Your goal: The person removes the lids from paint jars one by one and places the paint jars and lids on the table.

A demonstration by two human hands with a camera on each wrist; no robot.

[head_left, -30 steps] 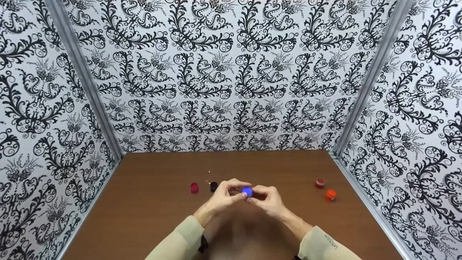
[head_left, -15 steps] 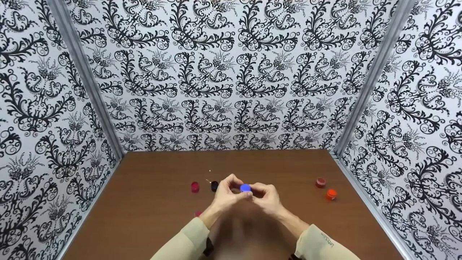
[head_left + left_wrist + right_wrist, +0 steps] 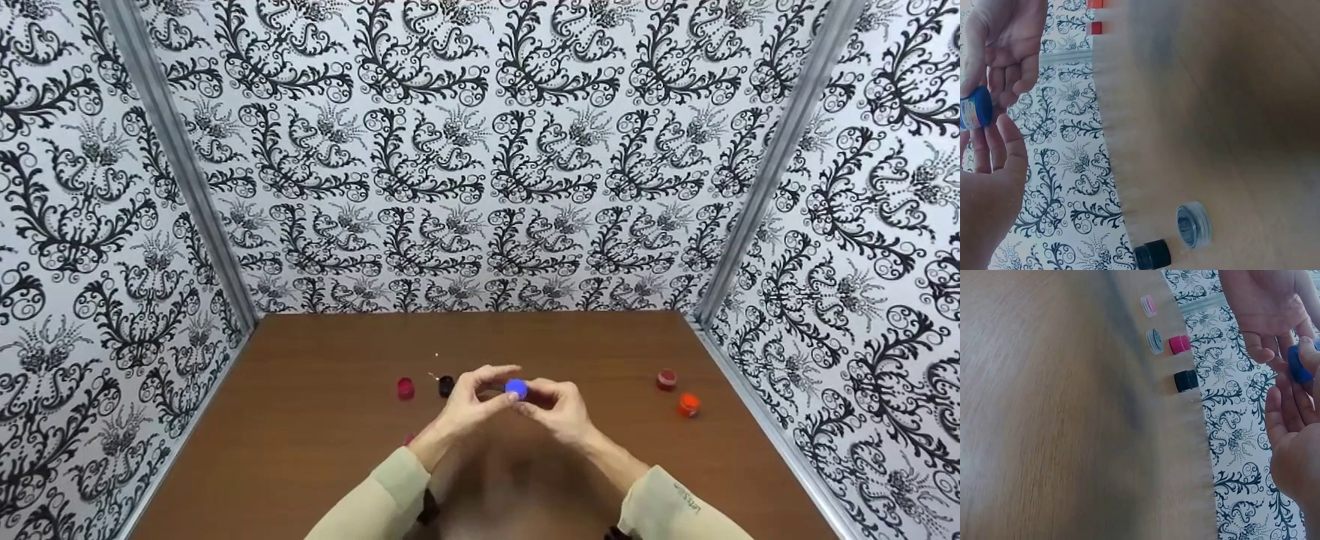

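Observation:
Held up in front of the person is a small blue paint jar (image 3: pixel 516 389), with a printed label (image 3: pixel 969 114) on its side in the left wrist view. The left hand (image 3: pixel 474 403) pinches it from the left, thumb at its front and forefinger stretched out behind. From the other side the right hand (image 3: pixel 556 412) grips it with thumb and fingers. In the right wrist view a thumb covers part of the blue jar (image 3: pixel 1299 365). Whether its lid is loose cannot be seen.
A pink jar (image 3: pixel 405 388) and a black jar (image 3: pixel 446 386) stand left of the hands. Their round lids, one pink (image 3: pixel 1149 305) and one dark (image 3: pixel 1154 341), lie nearer on the brown table (image 3: pixel 315 420). Red (image 3: pixel 666 379) and orange (image 3: pixel 688 406) jars stand at right.
The left forefinger was bent and raised half a second ago and now stretches over behind the jar. The blue jar has shifted slightly right and tilted. The jars on the table have stayed put.

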